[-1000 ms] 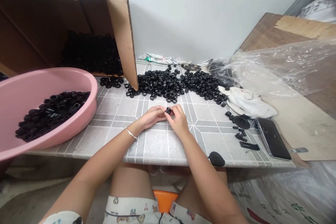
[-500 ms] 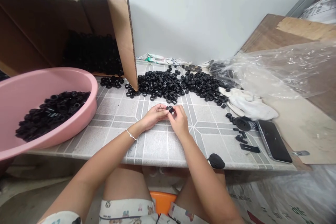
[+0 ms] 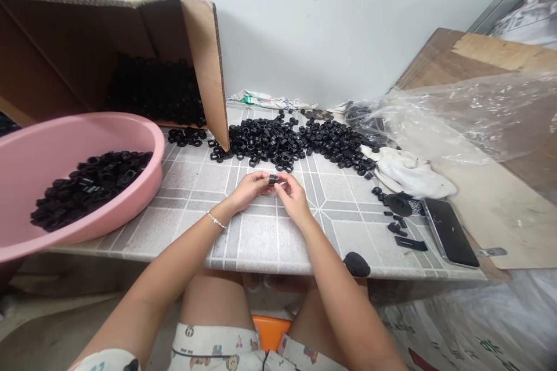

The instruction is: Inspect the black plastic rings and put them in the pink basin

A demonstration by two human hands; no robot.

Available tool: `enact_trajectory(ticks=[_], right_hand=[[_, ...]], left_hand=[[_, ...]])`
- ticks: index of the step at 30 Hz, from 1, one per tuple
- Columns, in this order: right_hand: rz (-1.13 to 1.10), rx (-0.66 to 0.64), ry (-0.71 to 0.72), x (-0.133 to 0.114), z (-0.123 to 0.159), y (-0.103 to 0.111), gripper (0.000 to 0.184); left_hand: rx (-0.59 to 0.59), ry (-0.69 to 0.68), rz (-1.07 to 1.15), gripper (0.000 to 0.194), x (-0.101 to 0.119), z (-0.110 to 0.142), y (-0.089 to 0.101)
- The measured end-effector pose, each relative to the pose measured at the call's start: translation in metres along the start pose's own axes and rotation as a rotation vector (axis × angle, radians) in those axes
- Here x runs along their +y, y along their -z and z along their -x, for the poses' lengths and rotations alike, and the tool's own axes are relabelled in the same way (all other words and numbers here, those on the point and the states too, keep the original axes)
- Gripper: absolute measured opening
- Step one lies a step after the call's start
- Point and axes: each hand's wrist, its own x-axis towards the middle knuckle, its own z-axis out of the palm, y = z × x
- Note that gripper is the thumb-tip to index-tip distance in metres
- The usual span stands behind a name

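Between my fingertips, just above the table, is a small black plastic part (image 3: 273, 179). My left hand (image 3: 251, 190) pinches it from the left, with a bracelet on that wrist. My right hand (image 3: 294, 197) has its thumb and fingers closed at the part's right side. Whether it is one piece or two fitted together I cannot tell. Behind my hands lies a heap of black plastic rings (image 3: 274, 142). To its right is a second heap of small black parts (image 3: 334, 140).
A pink basin (image 3: 152, 177) with black parts stands at left, before a cardboard box (image 3: 204, 58) lying on its side. At right are a white glove (image 3: 411, 173), a phone (image 3: 450, 232), loose black pieces (image 3: 411, 243) and plastic film (image 3: 470, 116). A black oval object (image 3: 357, 264) lies at the front edge.
My hands have shifted slightly left with the black part. It has turned and now lies more level between my fingertips.
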Motion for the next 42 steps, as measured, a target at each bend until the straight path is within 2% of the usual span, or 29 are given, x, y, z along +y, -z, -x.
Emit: enact_trajectory(ticks=[5,10,18,21,24,29,34,38,40,42], right_hand=[[0.033,0.051,0.008,-0.001,0.0,0.003,0.025],[0.048,0.064,0.003,0.0,0.0,0.004,0.026],[0.021,0.08,-0.128,0.0,0.0,0.004,0.032],[-0.063,0.098,-0.163,-0.002,-0.001,0.004,0.031],[-0.094,0.106,-0.146,-0.001,-0.002,0.003,0.03],[-0.082,0.044,-0.112,0.004,-0.001,0.002,0.03],[0.053,0.007,-0.071,0.005,0.001,0.003,0.026],[0.146,-0.004,-0.09,0.003,0.001,0.004,0.031],[0.127,0.009,-0.121,0.003,0.001,0.003,0.031],[0.105,0.024,-0.122,0.002,0.002,0.003,0.029]], left_hand=[[-0.048,0.026,-0.025,0.044,0.0,-0.001,0.001],[-0.057,-0.013,-0.164,0.046,0.003,0.003,0.0],[-0.114,-0.185,-0.245,0.044,0.007,0.008,-0.002],[-0.109,-0.166,-0.168,0.051,0.009,0.009,-0.003],[-0.048,-0.125,-0.109,0.052,0.008,0.007,-0.002],[-0.06,-0.031,-0.176,0.049,0.001,0.002,0.0],[-0.06,-0.101,-0.233,0.044,0.0,0.004,-0.002],[-0.115,-0.159,-0.293,0.047,0.003,0.007,-0.005],[-0.118,-0.152,-0.283,0.05,0.003,0.007,-0.005],[-0.069,-0.116,-0.253,0.051,0.002,0.005,-0.004]])
